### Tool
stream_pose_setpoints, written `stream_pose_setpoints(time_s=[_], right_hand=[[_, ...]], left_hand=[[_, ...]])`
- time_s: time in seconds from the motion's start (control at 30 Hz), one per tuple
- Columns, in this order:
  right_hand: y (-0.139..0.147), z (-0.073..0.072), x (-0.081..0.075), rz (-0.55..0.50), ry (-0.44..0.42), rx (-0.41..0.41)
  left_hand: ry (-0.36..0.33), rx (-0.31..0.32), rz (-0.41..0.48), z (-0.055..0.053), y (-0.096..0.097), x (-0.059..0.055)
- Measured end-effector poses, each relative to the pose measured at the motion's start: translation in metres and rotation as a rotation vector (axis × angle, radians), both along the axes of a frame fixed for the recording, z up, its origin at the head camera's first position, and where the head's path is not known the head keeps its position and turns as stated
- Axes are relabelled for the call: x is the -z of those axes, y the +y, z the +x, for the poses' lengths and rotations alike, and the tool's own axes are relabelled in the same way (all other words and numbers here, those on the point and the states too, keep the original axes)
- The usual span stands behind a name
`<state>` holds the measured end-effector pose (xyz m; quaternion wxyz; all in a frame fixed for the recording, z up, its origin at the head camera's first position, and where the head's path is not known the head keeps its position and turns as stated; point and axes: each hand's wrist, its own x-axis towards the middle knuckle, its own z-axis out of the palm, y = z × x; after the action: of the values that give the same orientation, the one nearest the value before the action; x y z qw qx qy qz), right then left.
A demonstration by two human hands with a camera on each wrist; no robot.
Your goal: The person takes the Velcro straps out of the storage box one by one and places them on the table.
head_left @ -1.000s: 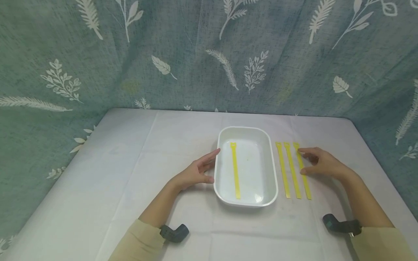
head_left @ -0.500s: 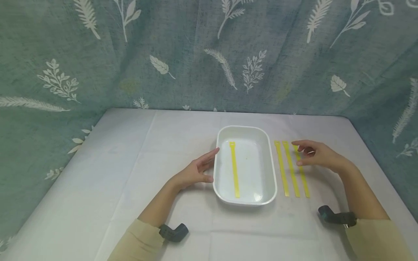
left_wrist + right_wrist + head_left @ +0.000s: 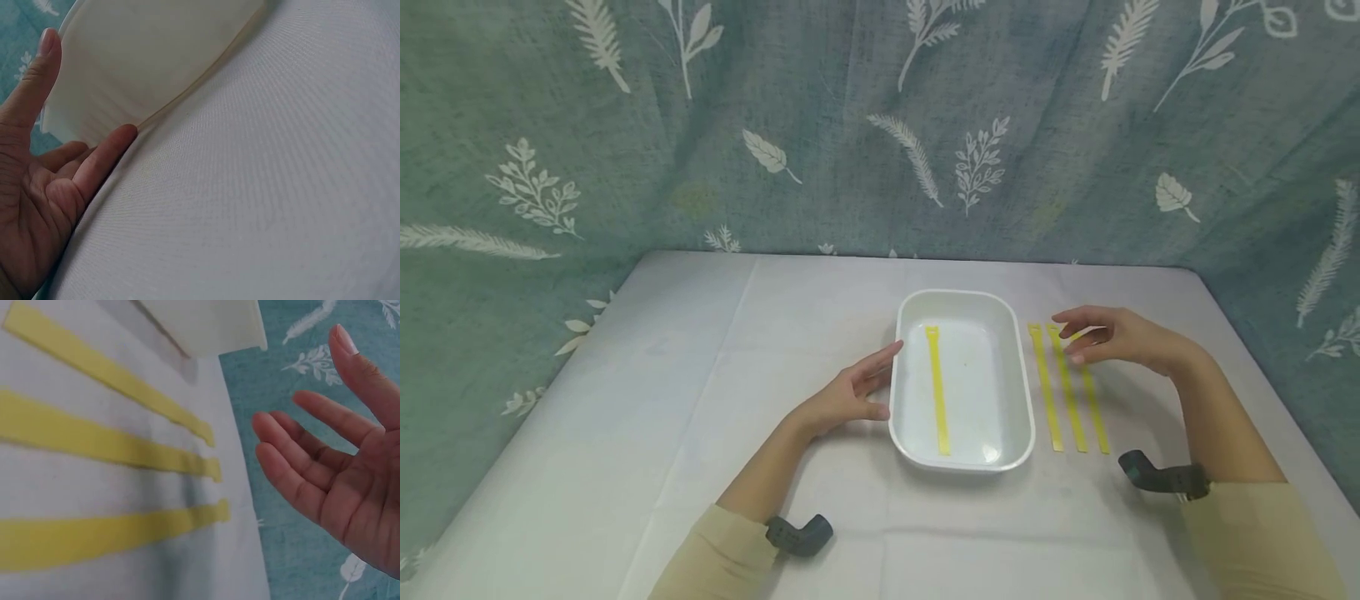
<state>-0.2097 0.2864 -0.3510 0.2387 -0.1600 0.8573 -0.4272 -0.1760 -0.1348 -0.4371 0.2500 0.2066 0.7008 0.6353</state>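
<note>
A white rectangular basin [image 3: 1032,400] stands on the table with one flat yellow strip [image 3: 938,400] lying inside it. My left hand [image 3: 847,398] touches the basin's left wall with outstretched fingers, and its thumb lies near the lower left corner. Right of the basin lie three more yellow strips, the left one [image 3: 1047,392], the middle one [image 3: 1069,392] and the right one [image 3: 1097,412], each with a notched far end. Above their far ends hovers my right hand [image 3: 1127,337], fingers loosely bent and holding nothing, partly covering the right strip. In the right wrist view, a gap separates its fingers [image 3: 294,478] from the strips.
A white cloth covers the table [image 3: 760,317]. Behind it hangs a blue-green curtain [image 3: 820,183] with white leaf prints. Dark wrist mounts [image 3: 801,535] sit on both forearms.
My right hand has lifted off the right strip and moved left and away from me, over the strips' far ends. The left hand stays at the basin.
</note>
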Motion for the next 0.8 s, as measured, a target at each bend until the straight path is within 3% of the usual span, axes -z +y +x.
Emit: stream_pose_setpoints(time_s=[0.3,0.8], right_hand=[[-0.012,-0.011,-0.014,-0.106,-0.036,-0.037],[-0.058,-0.032,-0.033,-0.134,-0.066,-0.095]], left_hand=[[0.009,0.015,0.012,-0.003,0.001,0.001],[0.011,-0.005,-0.004,0.001,0.002,-0.003]])
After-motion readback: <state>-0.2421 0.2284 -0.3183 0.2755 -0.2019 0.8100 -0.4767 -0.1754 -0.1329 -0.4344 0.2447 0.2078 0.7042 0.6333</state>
